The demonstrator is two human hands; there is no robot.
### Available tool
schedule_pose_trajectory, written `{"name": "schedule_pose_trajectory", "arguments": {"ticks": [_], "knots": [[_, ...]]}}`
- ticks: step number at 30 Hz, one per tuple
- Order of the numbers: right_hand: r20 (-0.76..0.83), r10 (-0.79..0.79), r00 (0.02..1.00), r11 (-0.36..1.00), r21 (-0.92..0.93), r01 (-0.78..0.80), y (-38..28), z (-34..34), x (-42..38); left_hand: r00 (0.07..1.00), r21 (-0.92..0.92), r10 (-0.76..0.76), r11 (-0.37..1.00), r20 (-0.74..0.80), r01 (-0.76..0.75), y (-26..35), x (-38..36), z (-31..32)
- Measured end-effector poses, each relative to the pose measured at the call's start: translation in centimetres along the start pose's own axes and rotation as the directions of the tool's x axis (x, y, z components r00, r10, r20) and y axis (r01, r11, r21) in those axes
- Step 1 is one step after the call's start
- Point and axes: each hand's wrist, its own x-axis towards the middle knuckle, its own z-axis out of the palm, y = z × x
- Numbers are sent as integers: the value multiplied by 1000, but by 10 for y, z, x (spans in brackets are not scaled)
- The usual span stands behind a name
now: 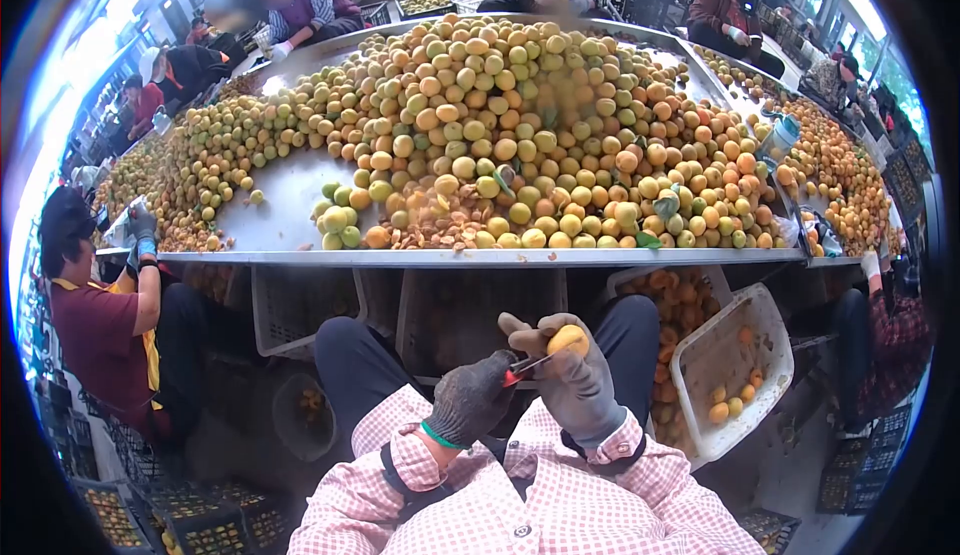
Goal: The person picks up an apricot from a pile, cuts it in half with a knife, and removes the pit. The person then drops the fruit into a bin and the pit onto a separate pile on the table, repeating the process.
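Note:
Both my hands wear gloves and meet above my lap, below the table's front edge. My left hand (468, 401), in a dark grey glove with a green cuff, is closed round a small knife (524, 368) with a red handle. The blade points right, toward a yellow-orange apricot (568, 341). That apricot sits in the fingers of my right hand (580, 390), which wears a lighter grey glove. Whether the blade touches the fruit is hard to tell. Beyond my hands, a large heap of apricots (500, 125) covers much of the metal table (480, 258).
Split apricots (440, 225) lie near the table edge. A tilted white crate (783, 385) holds a few apricots at the right, beside more fruit (672, 355). Dark crates (210, 525) stand lower left. People sit at both sides and behind the table.

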Motion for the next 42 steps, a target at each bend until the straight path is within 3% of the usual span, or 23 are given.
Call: {"name": "schedule_pose_trajectory", "arguments": {"ticks": [2, 4, 6, 8, 10, 11, 12, 14, 16, 18, 20, 22, 23, 26, 27, 31, 33, 37, 39, 42], "knots": [[24, -18, 1000, 973, 231, 12, 5, 3, 2, 1000, -48, -28, 998, 0, 28, -12, -1, 4], [-33, -14, 999, 969, 246, 22, 13, -6, 5, 1000, -133, -29, 991, 5, 29, -34, -3, 18], [-272, -169, 947, 985, -16, 171, 14, -15, 8, 1000, -222, -23, 975, 19, 27, -41, -7, 23], [-244, -181, 953, 980, -123, 155, -8, -26, 5, 959, -637, -271, 726, 80, 258, -37, -12, 16], [-47, 213, 976, 926, 328, -186, -36, -27, 1, 952, -618, -275, 727, 137, 299, -27, -10, 0], [-38, 294, 955, 928, 249, -276, -43, -29, -3, 965, -605, -231, 753, 128, 260, -23, -10, -4], [-43, 293, 955, 929, 249, -274, -43, -29, -4, 976, -591, -185, 777, 119, 219, -20, -8, -7], [-105, 232, 967, 935, -252, -251, -42, -31, -8, 985, -568, -136, 805, 107, 173, -12, -4, -11], [-79, 200, 977, 958, -192, -211, -40, -29, -6, 993, -544, -82, 831, 90, 118, -7, -1, -11], [-36, 314, 949, 948, 67, -311, -35, -34, -7, 996, -431, -69, 898, 60, 88, -5, 0, -9], [-10, 255, 967, 967, 24, -255, -26, -32, -7, 995, -346, -80, 933, 65, 98, -3, -3, -7], [-156, 88, 984, 991, -90, -102, -20, -20, -3, 994, -258, -91, 961, 63, 104, -1, -4, -9], [-125, 49, 991, 998, -44, -55, -16, -20, -6, 994, -222, -84, 970, 71, 98, 2, -3, -12], [-34, 140, 990, 990, 0, -140, -19, -15, -12, 998, -137, -36, 990, 52, 43, 2, -6, -12], [14, 60, 998, 991, -124, -58, -18, -12, -11, 1000, -89, 13, 996, 20, -12, 1, -7, -12], [67, 115, 991, 989, -104, -107, -20, -11, -16, 996, 21, 85, 996, 4, -85, 0, -8, -18], [39, 160, 986, 976, -152, -153, -24, -14, -19, 994, 189, 99, 976, 50, -107, 0, -10, -23], [-11, 202, 979, 949, -243, -198, -30, -8, -21, 990, 174, 131, 975, 51, -138, -5, -11, -19], [-34, 183, 982, 955, -232, -186, -29, -2, -23, 977, 54, 214, 975, 0, -214, -7, -8, -16], [-100, 145, 984, 965, -204, -163, -27, 4, -19, 977, 65, 209, 976, -31, -207, -17, 0, -3]]}}
